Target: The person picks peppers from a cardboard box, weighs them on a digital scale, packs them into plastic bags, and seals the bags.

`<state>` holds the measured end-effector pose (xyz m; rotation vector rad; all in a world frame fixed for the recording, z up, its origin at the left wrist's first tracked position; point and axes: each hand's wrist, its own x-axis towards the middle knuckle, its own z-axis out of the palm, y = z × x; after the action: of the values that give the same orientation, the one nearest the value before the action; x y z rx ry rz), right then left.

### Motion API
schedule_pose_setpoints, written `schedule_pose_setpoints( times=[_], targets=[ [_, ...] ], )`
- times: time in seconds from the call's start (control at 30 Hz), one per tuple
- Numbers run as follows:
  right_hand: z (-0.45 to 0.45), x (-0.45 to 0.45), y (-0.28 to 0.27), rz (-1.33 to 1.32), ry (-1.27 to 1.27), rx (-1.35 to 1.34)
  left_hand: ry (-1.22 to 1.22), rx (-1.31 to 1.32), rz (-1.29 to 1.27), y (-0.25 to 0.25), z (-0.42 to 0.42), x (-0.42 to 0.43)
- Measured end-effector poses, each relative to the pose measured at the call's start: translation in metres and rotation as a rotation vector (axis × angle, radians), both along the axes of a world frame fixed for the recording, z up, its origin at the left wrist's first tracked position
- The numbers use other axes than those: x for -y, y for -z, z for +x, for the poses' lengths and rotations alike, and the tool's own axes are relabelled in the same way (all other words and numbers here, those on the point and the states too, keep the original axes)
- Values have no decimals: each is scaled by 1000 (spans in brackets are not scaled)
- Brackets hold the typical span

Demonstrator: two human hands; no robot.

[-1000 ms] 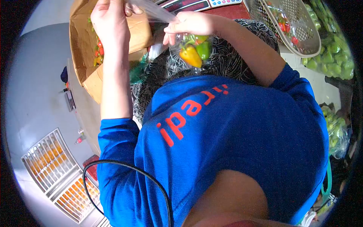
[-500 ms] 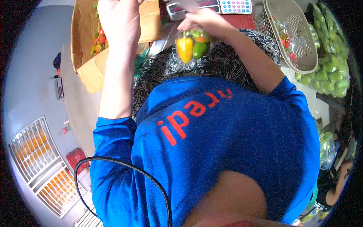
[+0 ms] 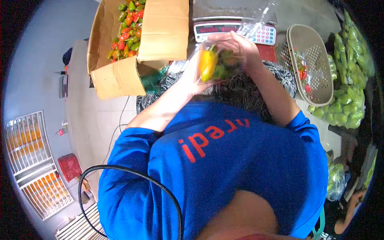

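A clear plastic bag (image 3: 230,72) of peppers is in front of my chest, between both hands. Through the film show a yellow pepper (image 3: 208,64) and darker green ones, partly blurred by glare. My left hand (image 3: 195,76) supports the bag from its left and underside, closed against it. Over the top right of the bag curl the fingers of my right hand (image 3: 245,46), gripping the plastic. Loose clear film (image 3: 262,16) stretches up and right beyond that hand. Just behind the hands stands a digital scale (image 3: 216,29) with a keypad.
An open cardboard box (image 3: 164,30) of red and green peppers stands at upper left. On the right are a beige perforated basket (image 3: 320,60) with bagged peppers and bags of green vegetables (image 3: 350,100). A black cable (image 3: 132,172) loops at lower left; another person's arm (image 3: 352,212) shows lower right.
My left hand has come down from the upper left onto the bag. The bag, earlier hanging from my right hand alone, is now between both hands. More of the box and scale shows.
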<state>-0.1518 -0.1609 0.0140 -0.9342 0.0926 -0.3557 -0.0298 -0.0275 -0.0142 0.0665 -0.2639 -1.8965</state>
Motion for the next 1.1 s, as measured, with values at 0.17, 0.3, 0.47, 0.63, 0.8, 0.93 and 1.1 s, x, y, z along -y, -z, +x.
schedule_pose_setpoints(
  times=[0.17, 0.3, 0.47, 0.63, 0.8, 0.93, 1.1],
  targets=[
    [-1, 2, 9, -88, 279, -205, -766, 807, 287, -59, 0, 1],
    [-5, 9, 15, -227, 212, -265, -863, 967, 119, -83, 6, 3],
    [12, 9, 35, -607, 28, -296, -829, 1025, -145, -91, 2, 11],
    [13, -7, 42, -812, 150, -320, -846, 1107, -24, -98, -18, 10],
    [1, 15, 21, -246, 202, -176, -793, 1078, 422, -43, 2, -4],
    [-1, 16, 2, 155, 157, -68, -443, 608, 765, 0, -12, -25],
    [4, 5, 15, -87, 147, -122, -561, 411, 404, -19, -2, -12]
  ],
)
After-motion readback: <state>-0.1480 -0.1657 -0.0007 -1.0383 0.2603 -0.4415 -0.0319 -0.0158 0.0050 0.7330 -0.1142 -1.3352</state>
